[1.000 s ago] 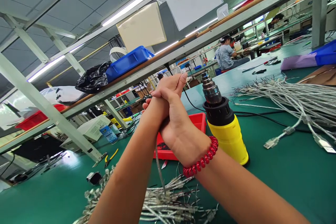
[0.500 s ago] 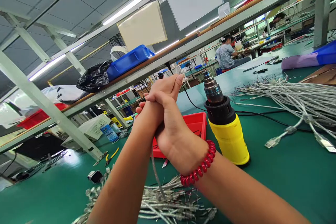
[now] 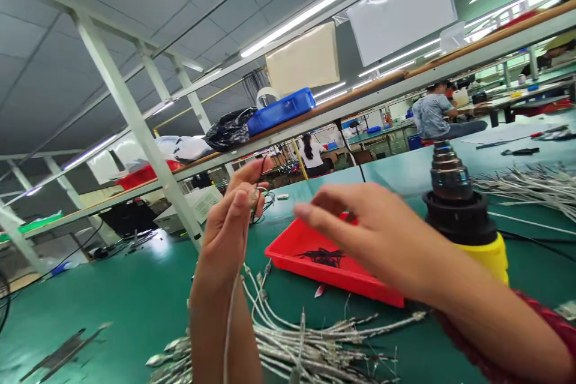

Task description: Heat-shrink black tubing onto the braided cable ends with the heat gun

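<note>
My left hand is raised and pinches the end of a thin silver cable between thumb and forefinger; the cable hangs down along my forearm. My right hand hovers a little to the right of it, fingers stretched toward the cable end, holding nothing. A red coiled band sits on my right wrist. Behind my right hand a yellow and black heat gun stands upright, nozzle up. Below both hands lies a pile of silver cables.
A red tray with small black pieces lies on the green bench. More cables spread at the right. A slanted metal post carries a shelf with a blue bin. People sit at benches farther back.
My hands were clasped together beside the heat gun's nozzle; now they have come apart, the left keeping the cable end. The view has swung left and nearer the bench.
</note>
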Tool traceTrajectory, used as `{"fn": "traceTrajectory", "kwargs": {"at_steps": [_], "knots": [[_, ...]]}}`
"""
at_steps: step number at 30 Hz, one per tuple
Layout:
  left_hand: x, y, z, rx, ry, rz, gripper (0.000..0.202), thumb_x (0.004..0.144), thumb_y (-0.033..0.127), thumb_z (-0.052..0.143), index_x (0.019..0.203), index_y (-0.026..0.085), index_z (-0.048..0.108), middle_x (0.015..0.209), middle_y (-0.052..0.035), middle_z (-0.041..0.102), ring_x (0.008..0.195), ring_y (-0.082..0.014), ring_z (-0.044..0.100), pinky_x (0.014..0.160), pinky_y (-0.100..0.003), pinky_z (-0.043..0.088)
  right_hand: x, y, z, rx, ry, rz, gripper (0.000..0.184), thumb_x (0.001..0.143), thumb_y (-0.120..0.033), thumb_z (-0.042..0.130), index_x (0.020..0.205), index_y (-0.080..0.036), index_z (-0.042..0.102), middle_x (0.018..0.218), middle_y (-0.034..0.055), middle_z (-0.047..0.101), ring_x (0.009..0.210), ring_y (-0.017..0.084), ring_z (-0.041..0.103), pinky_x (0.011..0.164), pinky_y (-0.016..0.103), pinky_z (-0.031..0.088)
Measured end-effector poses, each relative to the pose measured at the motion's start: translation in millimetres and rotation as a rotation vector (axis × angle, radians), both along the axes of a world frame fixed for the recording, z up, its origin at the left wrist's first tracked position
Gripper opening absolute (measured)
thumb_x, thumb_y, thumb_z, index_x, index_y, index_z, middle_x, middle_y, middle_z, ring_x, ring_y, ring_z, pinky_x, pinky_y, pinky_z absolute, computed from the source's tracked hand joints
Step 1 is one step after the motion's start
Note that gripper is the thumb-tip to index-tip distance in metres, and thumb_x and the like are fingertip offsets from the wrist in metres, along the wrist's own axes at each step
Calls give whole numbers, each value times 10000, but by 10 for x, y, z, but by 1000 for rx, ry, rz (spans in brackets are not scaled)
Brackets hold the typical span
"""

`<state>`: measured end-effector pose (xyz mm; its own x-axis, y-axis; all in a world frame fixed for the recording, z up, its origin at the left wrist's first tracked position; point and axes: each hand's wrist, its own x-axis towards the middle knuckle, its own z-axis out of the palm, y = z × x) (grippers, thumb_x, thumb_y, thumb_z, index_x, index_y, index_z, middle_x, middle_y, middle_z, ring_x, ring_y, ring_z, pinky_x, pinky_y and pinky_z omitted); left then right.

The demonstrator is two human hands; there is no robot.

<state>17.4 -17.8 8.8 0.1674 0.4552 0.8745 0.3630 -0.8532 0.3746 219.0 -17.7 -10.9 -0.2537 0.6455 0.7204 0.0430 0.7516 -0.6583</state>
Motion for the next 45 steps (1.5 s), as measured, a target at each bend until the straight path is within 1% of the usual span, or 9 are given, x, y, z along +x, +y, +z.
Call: {"fn": "traceTrajectory", "kwargs": {"at_steps": [4, 7, 11, 16, 21, 23, 33, 38, 45], "knots": [[-27, -88, 16, -17, 203, 49, 348, 981, 321, 454, 703, 198, 623, 1457, 14, 488, 1363, -231, 421, 1092, -395, 391, -131, 5, 49, -52, 138, 79, 330, 726, -425, 763, 986, -224, 739, 931, 37, 728, 847, 173, 663, 664, 243, 509], [116, -131, 49, 69, 256, 40, 293, 979, 298, 471, 767, 221, 658, 1479, 40, 464, 1382, -198, 406, 1117, -372, 372, -264, 21, 27, -171, 301, 314, 202, 712, -372, 780, 846, -223, 759, 784, 1, 725, 723, 117, 654, 619, 197, 518], [153, -146, 63, 60, 339, 59, 293, 984, 303, 461, 779, 221, 655, 1462, 24, 491, 1398, -176, 386, 1121, -369, 371, -293, 74, 4, -202, 387, 362, 117, 665, -297, 817, 685, -202, 753, 658, -9, 705, 620, 88, 622, 601, 180, 519], [49, -92, 54, -8, 413, 63, 275, 958, 330, 515, 744, 208, 637, 1472, 22, 479, 1365, -179, 431, 1145, -379, 346, -255, 125, -18, -115, 227, 288, 148, 765, -350, 728, 725, -212, 765, 715, 10, 740, 657, 118, 663, 596, 207, 522], [20, -183, 60, 6, 416, 131, 391, 994, 305, 422, 647, 200, 568, 1400, 60, 553, 1323, -167, 469, 1161, -396, 315, -369, 5, -83, 298, 134, -223, 150, 855, -221, 608, 744, -176, 699, 746, 10, 722, 660, 110, 639, 633, 231, 479], [4, -257, 73, 5, 426, 144, 416, 992, 302, 421, 606, 195, 538, 1372, 70, 572, 1292, -174, 495, 1166, -408, 306, -390, -36, -100, 354, 85, -260, 125, 868, -214, 594, 776, -168, 666, 749, 4, 701, 665, 98, 621, 646, 225, 469], [2, -183, 55, -42, 440, 119, 376, 984, 293, 423, 667, 199, 602, 1385, -33, 547, 1382, -211, 394, 1181, -463, 267, -481, 194, -162, -486, 415, 711, 195, 779, -323, 642, 684, -160, 592, 637, -8, 568, 544, 84, 551, 491, 185, 498], [-34, -152, 64, -65, 410, 94, 409, 989, 296, 406, 639, 193, 590, 1382, -33, 553, 1394, -216, 382, 1172, -463, 290, -605, 273, -265, -422, 516, 864, 114, 765, -265, 592, 751, -165, 645, 663, -4, 591, 567, 93, 592, 515, 192, 515], [-74, -86, 16, -206, 300, -112, 403, 988, 304, 420, 663, 187, 627, 1234, -43, 656, 1337, -216, 469, 1085, -367, 427, -662, 314, -325, -224, 467, 648, 204, 697, -158, 777, 815, -189, 613, 693, -56, 616, 460, 31, 534, 476, 152, 465]]}}
